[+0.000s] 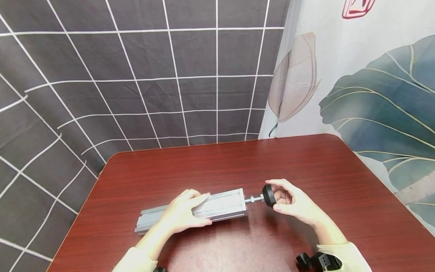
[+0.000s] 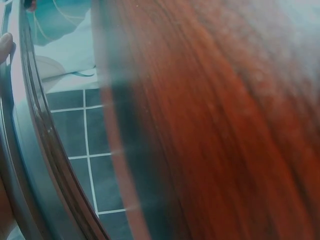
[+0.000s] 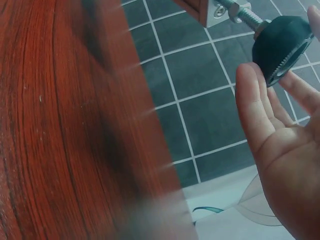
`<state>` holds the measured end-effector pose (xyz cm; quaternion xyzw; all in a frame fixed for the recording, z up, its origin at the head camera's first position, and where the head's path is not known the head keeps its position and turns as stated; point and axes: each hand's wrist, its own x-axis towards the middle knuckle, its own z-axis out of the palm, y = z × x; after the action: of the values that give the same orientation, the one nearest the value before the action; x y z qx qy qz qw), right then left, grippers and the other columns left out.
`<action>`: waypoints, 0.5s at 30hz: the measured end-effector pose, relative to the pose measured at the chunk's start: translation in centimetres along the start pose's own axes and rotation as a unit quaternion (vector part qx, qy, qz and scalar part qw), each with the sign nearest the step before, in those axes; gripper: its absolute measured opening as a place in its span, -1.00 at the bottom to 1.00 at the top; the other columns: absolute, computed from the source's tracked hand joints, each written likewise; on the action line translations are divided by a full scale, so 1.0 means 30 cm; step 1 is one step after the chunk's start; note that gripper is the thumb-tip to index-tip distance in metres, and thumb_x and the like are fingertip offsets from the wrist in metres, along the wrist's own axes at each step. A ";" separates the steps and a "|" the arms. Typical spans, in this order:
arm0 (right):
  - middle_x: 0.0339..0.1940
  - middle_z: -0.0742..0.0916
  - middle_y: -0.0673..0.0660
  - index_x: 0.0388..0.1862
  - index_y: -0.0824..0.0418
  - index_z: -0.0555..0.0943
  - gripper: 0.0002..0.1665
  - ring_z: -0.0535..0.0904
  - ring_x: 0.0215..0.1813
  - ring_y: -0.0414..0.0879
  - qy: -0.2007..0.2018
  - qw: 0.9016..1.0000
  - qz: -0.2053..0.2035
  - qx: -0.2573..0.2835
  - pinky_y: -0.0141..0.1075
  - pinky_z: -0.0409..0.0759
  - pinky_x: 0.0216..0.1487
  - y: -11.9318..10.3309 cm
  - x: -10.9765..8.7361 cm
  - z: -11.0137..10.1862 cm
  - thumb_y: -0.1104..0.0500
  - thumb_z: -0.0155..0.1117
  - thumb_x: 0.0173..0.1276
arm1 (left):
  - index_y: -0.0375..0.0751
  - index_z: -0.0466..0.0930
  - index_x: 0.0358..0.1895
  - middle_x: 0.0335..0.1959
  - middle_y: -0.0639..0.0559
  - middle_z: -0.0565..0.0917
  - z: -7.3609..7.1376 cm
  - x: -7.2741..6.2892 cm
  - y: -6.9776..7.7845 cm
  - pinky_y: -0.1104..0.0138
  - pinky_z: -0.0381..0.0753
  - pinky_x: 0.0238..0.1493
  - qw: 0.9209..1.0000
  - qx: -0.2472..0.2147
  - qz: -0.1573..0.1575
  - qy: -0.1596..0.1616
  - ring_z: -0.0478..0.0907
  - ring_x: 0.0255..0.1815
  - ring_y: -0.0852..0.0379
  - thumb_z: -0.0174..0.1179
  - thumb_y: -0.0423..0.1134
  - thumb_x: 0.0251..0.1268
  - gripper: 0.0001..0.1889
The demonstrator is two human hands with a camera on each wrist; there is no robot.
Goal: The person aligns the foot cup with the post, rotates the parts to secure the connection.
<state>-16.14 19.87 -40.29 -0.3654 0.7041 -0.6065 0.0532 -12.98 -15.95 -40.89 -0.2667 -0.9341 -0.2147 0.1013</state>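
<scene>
A long silver aluminium profile (image 1: 222,204) lies across my front, its left end farther from the right hand. My left hand (image 1: 185,211) grips it from above near its middle, thumb on the near side and fingers over the far side. From the profile's right end plate sticks out a threaded rod (image 1: 254,199) with nuts on it. At the rod's tip sits a black levelling foot (image 3: 280,47). My right hand (image 1: 293,202) holds this foot by its rim between thumb and fingers. The left wrist view shows only the profile's side (image 2: 37,125) and a fingertip.
Under the work spreads a red-brown wooden table (image 1: 163,170) with rounded far corners. Behind it hangs a dark grey curtain (image 1: 197,94) with white grid lines, and a leaf-patterned white curtain (image 1: 326,75) hangs at the right. Black wrist devices (image 1: 319,261) sit at the sleeves.
</scene>
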 end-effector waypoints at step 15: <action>-0.31 0.56 0.04 0.29 0.31 0.31 -0.22 0.49 -0.42 -0.17 0.018 0.998 0.029 -0.062 -0.36 0.50 -0.47 -0.004 -0.008 -0.004 0.50 0.33 0.06 | 0.01 0.58 0.14 -0.21 0.22 0.48 -0.002 0.005 -0.002 0.28 0.45 -0.11 1.000 0.006 0.009 0.011 0.43 -0.14 0.23 0.40 0.24 -0.20 -0.27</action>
<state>-15.96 20.10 -40.23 -0.3363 0.7514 -0.5665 0.0355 -13.12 -15.96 -40.83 -0.2718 -0.9319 -0.2109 0.1152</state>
